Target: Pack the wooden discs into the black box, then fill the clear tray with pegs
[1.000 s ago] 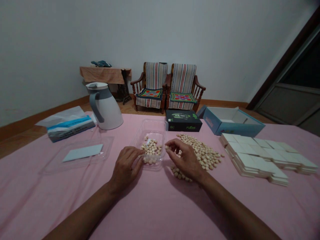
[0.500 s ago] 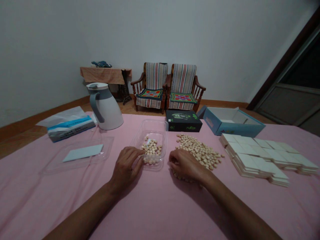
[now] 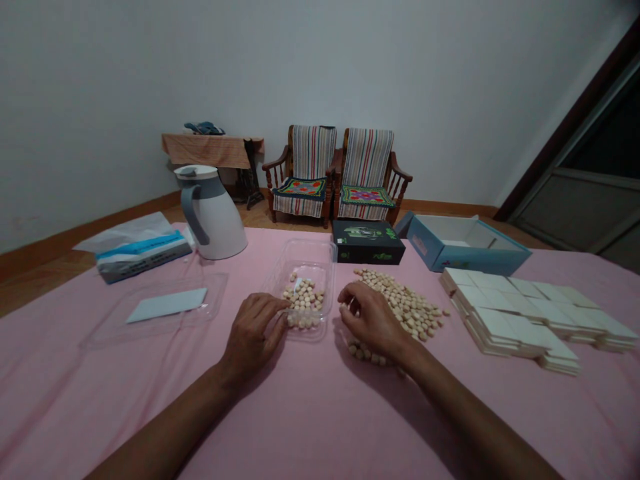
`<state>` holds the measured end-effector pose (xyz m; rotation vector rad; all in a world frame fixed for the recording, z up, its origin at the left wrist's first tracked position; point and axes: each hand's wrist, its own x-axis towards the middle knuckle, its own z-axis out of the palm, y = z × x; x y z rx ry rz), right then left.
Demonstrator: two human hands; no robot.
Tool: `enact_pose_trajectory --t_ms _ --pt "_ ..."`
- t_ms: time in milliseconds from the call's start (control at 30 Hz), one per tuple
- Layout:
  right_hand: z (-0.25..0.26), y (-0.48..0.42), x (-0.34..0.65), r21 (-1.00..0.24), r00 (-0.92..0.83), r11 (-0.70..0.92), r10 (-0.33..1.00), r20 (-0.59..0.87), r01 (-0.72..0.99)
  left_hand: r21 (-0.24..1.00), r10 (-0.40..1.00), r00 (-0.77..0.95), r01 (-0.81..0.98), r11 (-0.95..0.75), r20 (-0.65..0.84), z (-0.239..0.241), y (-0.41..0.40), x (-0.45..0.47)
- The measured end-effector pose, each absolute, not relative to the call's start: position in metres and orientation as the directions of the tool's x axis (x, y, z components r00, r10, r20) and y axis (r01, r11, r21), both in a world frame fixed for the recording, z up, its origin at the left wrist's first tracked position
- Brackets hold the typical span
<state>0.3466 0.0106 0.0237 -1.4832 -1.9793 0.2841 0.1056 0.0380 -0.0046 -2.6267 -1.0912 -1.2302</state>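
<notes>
A clear plastic box point(image 3: 327, 270) stands mid-table with a small heap of round wooden pieces point(image 3: 305, 297) inside. My left hand point(image 3: 254, 330) grips its near left edge, fingers over the rim and thumb at the near corner. To the right of the box, my right hand point(image 3: 373, 320) hovers at the left side of a larger pile of small wooden pieces point(image 3: 410, 307). Its fingers are curled, with a gap between thumb and forefinger, and I see nothing between them. Part of the pile is hidden under this hand and wrist.
At the left lie a clear lid point(image 3: 220, 300) with a white card point(image 3: 167, 305), and a tissue pack point(image 3: 145, 255). A white jug point(image 3: 220, 223) stands behind. A black box point(image 3: 367, 242), a blue box point(image 3: 470, 250) and stacked wooden squares point(image 3: 500, 323) are at the right.
My right hand has lifted slightly, and its thumb and forefinger have parted. More pieces show below it. My left hand and the plastic box have stayed in place.
</notes>
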Motion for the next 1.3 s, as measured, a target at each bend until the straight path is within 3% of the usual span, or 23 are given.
enact_pose_trajectory --t_ms 133,267,400,600,733,900,1133,1300 --pt "0.031 0.011 0.341 -0.658 -0.086 0.473 0.844 0.530 0.585 0.241 0.582 0.433 0.621 -0.746 0.688 -0.005 0.038 0.106" --pt "0.028 0.011 0.338 -0.723 -0.058 0.509 0.834 0.549 0.467 0.237 0.577 0.440 0.615 -0.752 0.688 -0.005 0.038 0.105" --pt "0.026 0.014 0.341 -0.738 -0.036 0.497 0.839 0.543 0.458 0.251 0.589 0.430 0.619 -0.744 0.684 -0.006 0.038 0.105" --pt "0.019 0.021 0.356 -0.581 -0.063 0.409 0.851 0.522 0.704 0.222 0.557 0.443 0.607 -0.763 0.703 -0.003 0.037 0.105" --pt "0.003 0.028 0.368 -0.391 -0.108 0.276 0.911 0.399 0.878 0.223 0.560 0.446 0.607 -0.763 0.698 -0.004 0.039 0.105" --pt "-0.009 0.032 0.367 -0.203 -0.170 0.214 0.962 0.215 0.955 0.231 0.568 0.446 0.609 -0.759 0.692 -0.006 0.040 0.104" --pt "-0.011 0.033 0.362 -0.141 -0.147 0.168 0.978 0.148 0.976 0.216 0.554 0.445 0.609 -0.763 0.703 -0.003 0.038 0.105" --pt "-0.016 0.032 0.365 -0.198 -0.132 0.177 0.967 0.219 0.964 0.225 0.563 0.447 0.608 -0.761 0.695 -0.006 0.039 0.104"
